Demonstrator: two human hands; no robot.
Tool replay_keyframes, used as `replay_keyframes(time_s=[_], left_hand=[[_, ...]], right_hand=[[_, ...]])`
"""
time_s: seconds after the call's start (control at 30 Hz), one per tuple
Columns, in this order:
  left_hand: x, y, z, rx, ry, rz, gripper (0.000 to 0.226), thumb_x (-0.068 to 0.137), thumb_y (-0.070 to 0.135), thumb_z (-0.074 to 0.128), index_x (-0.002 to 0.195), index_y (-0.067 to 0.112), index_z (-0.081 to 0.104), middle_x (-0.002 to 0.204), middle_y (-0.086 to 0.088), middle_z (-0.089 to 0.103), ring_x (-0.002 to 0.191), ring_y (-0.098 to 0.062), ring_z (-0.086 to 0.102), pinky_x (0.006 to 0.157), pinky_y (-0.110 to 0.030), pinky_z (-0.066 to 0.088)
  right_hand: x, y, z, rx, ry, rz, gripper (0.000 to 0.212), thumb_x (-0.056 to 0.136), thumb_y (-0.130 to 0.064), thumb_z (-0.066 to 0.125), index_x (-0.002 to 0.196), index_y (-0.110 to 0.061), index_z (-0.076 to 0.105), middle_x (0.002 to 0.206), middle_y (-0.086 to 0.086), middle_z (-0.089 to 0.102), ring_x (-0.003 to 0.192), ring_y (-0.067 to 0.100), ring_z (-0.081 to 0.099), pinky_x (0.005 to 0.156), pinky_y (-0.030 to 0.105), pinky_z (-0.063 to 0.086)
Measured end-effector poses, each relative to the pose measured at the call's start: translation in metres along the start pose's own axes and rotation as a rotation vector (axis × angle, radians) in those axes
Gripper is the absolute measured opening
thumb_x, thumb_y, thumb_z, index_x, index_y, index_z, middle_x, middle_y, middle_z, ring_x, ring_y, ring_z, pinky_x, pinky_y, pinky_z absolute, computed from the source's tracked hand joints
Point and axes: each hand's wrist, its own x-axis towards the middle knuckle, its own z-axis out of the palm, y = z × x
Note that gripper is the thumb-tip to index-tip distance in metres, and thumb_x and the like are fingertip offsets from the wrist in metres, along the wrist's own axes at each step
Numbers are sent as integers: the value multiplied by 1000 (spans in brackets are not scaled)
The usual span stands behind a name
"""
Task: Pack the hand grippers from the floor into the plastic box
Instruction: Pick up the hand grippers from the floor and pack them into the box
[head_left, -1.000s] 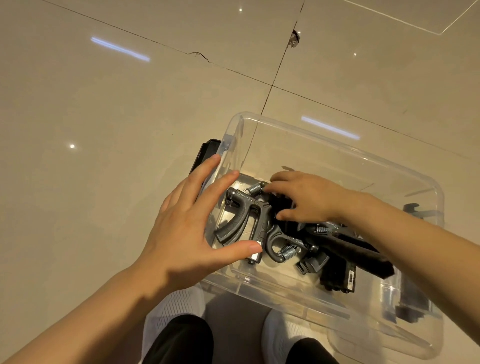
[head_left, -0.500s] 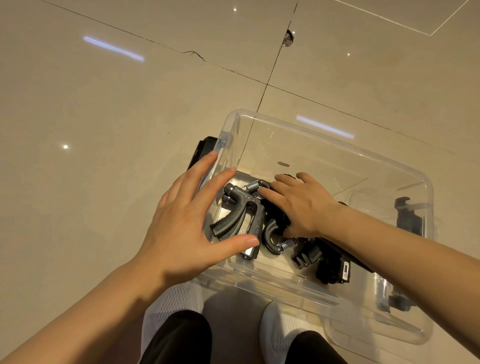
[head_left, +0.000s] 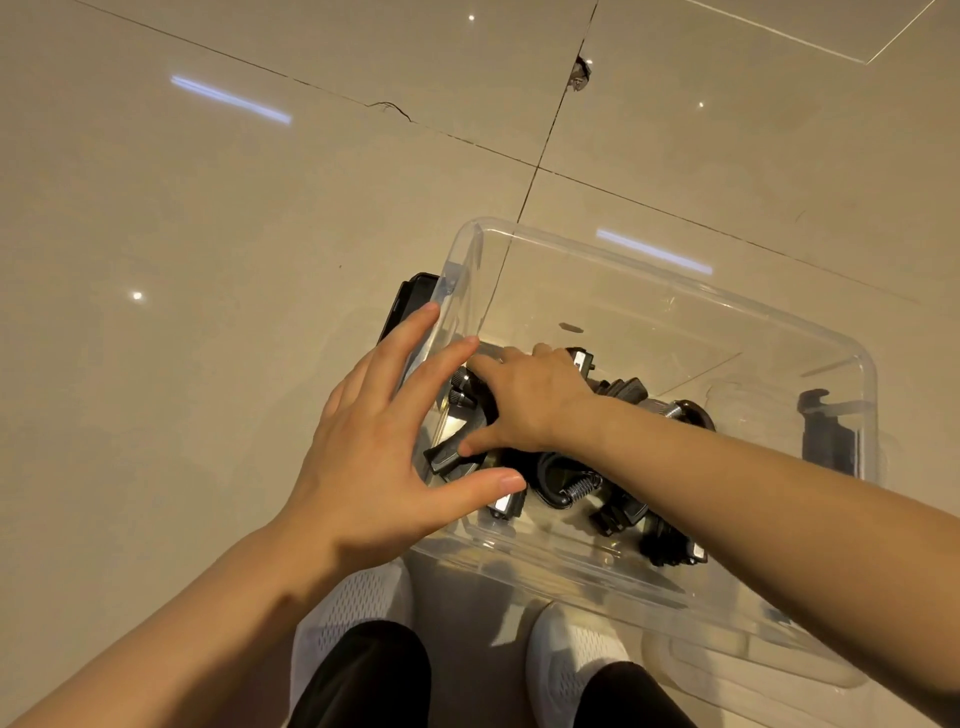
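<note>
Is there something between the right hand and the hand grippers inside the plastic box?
Nothing visible. The right hand is already inside the plastic box and lies directly on the hand grippers. The left hand is spread open at the box's left wall, not between them.

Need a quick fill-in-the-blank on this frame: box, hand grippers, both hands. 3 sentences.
1. The hand grippers lie inside the clear plastic ____.
2. The ____ hand reaches into the plastic box and rests on the grippers.
3. The left hand hovers with fingers spread over the box's ____ end.

Missing words: box; right; left
</note>
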Motion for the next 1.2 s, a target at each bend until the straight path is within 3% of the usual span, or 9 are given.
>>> replay_keyframes(time_s=[0.17, 0.3, 0.53, 0.67, 0.8, 0.9, 0.97, 1.13, 1.2], left_hand=[[0, -1, 0, -8, 2, -2, 88, 62, 79, 52, 140, 45, 28, 153, 24, 5, 141, -8, 18, 109, -48, 30], [0, -1, 0, 2, -9, -5, 89, 62, 79, 51, 141, 45, 27, 153, 26, 3, 141, -6, 16, 110, -47, 28], [0, -1, -1, -1, -11, -7, 88, 63, 77, 53, 140, 46, 27, 152, 27, 3, 141, -5, 16, 110, -47, 28], [0, -1, -1, 1, -12, -6, 88, 63, 78, 52, 141, 46, 27, 153, 27, 3, 141, -6, 16, 110, -47, 28], [0, 0, -1, 45, -20, -8, 88, 64, 79, 50, 141, 46, 24, 153, 25, 3, 141, -7, 14, 110, -46, 26], [-1, 0, -2, 251, 7, 33, 83, 72, 77, 42, 143, 36, 29, 156, 8, 14, 142, -19, 17, 111, -53, 23], [0, 6, -2, 384, 37, 87, 74, 78, 70, 41, 139, 28, 39, 153, -3, 26, 141, -26, 22, 110, -58, 21], [-5, 41, 19, 394, -10, 230, 58, 83, 59, 43, 126, 23, 56, 142, -4, 45, 136, -26, 32, 110, -59, 18], [-10, 45, 32, 434, -83, 291, 57, 86, 59, 39, 124, 21, 59, 139, -6, 49, 135, -26, 36, 108, -61, 19]], right_hand=[[7, 16, -4, 32, 1, -54, 80, 76, -49, 70, 143, -31, 29, 128, 5, 49, 113, 33, 47, 85, 37, 40], [8, 12, 1, 11, 85, -79, 66, 84, -22, 61, 142, -26, 30, 127, 8, 48, 107, 35, 48, 77, 36, 38], [16, 19, 9, 7, 78, -165, 61, 83, -12, 53, 139, -31, 38, 136, 2, 49, 100, 33, 52, 82, 38, 46], [12, 21, 15, 27, 74, -147, 59, 88, -14, 52, 141, -28, 32, 138, 2, 45, 107, 30, 43, 79, 34, 40], [-11, 30, -5, 153, 134, -138, 61, 89, -32, 60, 142, -26, 32, 137, 1, 45, 121, 25, 43, 96, 38, 41], [-48, 50, -34, 363, 241, -95, 47, 89, -36, 60, 133, -27, 46, 131, -4, 51, 111, 12, 48, 90, 28, 39], [-84, 66, -44, 372, 239, -16, 44, 89, -41, 57, 130, -30, 48, 125, -6, 55, 104, 7, 49, 84, 26, 38], [-155, 65, -17, 72, -214, 207, 77, 76, -73, 48, 141, -38, 26, 138, -2, 42, 121, 22, 44, 96, 38, 43], [-158, 59, -1, 62, -254, 262, 86, 74, -75, 50, 144, -36, 19, 140, 3, 40, 123, 27, 43, 97, 40, 42]])
